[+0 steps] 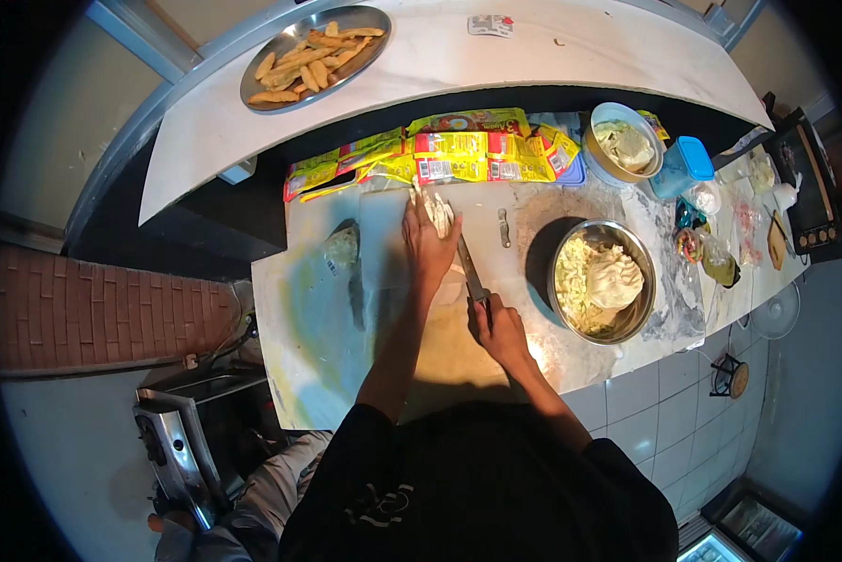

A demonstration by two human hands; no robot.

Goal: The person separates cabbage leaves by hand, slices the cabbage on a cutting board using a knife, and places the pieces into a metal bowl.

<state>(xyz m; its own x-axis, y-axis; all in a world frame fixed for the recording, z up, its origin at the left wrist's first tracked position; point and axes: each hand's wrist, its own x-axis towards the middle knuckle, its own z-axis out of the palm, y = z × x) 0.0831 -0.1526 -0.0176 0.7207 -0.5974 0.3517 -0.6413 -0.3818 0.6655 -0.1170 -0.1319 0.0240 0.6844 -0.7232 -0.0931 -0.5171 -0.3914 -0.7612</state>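
Note:
My right hand [499, 330] is closed round the handle of a knife [470, 270], whose blade points up and to the left. At the blade's far end lies a pale, sliced piece of food [437, 212] on the cutting board [393, 211]. My left hand [428, 245] rests on the board beside and partly over this food, its fingers reaching along it; whether they grip it is hard to tell. To the right stands a metal bowl [605, 281] with shredded pale food and a smooth cream-coloured mound in it.
Yellow packets [449, 157] line the counter's back. A second bowl [624, 144] and a blue-lidded container [685, 169] stand at the back right. A metal plate of fried pieces [369, 21] sits on the upper shelf. A person's trousered leg [257, 487] shows lower left.

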